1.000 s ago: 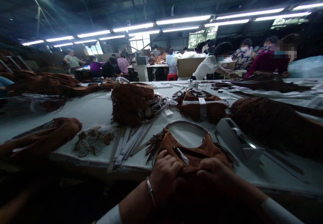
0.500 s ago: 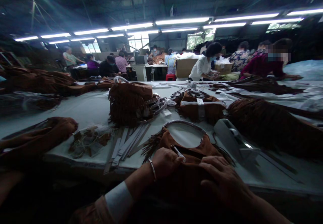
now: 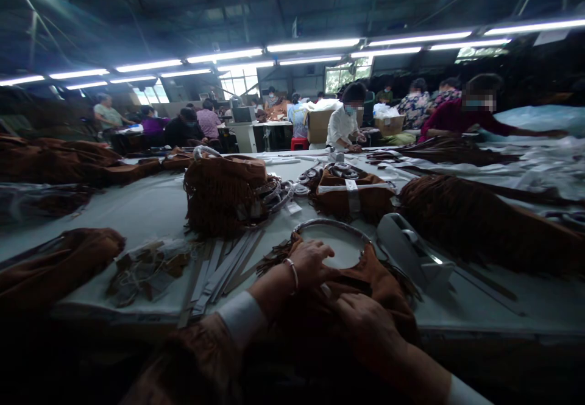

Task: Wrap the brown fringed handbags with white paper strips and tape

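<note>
Several pale strips point(image 3: 226, 276) lie on the table point(image 3: 141, 207), left of my arms. My left arm slants up and rightward from the lower left, a bracelet point(image 3: 293, 276) at the wrist; my left hand point(image 3: 313, 265) is palm down over the upper left of the brown bag point(image 3: 388, 283), its fingers stretched to the right. Whether they pinch anything beneath, I cannot tell. The bag lies at the near edge, under and between my hands, its wrapped handle point(image 3: 338, 224) arching away beyond them. My right hand point(image 3: 365, 320), reaching up and leftward, rests against the bag's front, lower and nearer me; its grip is too dim to tell. Just right stands a grey dispenser point(image 3: 402, 240).
</note>
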Demonstrator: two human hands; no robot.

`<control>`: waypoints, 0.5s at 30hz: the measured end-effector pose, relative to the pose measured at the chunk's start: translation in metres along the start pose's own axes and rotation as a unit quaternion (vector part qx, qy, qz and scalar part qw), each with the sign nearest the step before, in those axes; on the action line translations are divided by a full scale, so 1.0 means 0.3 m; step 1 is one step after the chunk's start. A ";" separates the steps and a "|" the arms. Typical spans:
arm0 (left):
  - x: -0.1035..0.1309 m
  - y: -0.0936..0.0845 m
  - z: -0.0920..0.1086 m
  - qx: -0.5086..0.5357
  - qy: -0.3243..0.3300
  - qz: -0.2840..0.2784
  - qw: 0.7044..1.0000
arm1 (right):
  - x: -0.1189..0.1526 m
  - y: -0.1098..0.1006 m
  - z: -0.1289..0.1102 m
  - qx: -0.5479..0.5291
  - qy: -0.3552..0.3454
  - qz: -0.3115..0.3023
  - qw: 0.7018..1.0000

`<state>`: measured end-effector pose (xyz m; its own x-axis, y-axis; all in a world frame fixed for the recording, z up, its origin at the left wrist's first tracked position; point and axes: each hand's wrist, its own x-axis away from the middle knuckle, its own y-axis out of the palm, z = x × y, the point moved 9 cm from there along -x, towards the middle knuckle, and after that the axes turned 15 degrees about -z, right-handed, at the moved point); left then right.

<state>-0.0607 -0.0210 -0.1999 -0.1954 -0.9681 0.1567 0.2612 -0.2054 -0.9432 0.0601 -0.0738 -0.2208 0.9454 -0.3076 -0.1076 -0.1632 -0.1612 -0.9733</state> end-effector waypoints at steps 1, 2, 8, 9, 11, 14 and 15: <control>-0.049 0.033 -0.003 -0.016 -0.011 -0.055 0.998 | -0.001 -0.004 0.003 0.004 0.000 0.001 1.000; -0.093 0.075 -0.004 -0.033 -0.021 -0.114 0.993 | -0.003 -0.009 0.007 0.008 0.000 -0.001 1.000; -0.218 0.212 0.013 -0.102 -0.028 -0.217 0.970 | -0.016 -0.023 0.038 0.020 -0.006 -0.022 1.000; -0.219 0.218 0.006 -0.101 -0.032 -0.217 0.970 | -0.019 -0.018 0.044 0.027 -0.006 -0.025 0.999; -0.213 0.217 -0.019 -0.097 -0.045 -0.211 0.972 | -0.022 -0.005 0.054 0.047 -0.006 -0.028 0.998; -0.200 0.191 -0.084 -0.090 -0.088 -0.176 0.976 | -0.017 0.010 0.061 0.077 -0.006 -0.008 0.997; -0.197 0.183 -0.108 -0.087 -0.104 -0.164 0.977 | -0.013 0.013 0.063 0.084 -0.004 0.002 0.996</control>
<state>-0.0655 0.0297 -0.2706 -0.0398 -0.8663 0.4979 0.0487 -0.4994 -0.8650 0.0612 -0.0556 -0.2279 0.9473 -0.2998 -0.1130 -0.1184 0.0002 -0.9930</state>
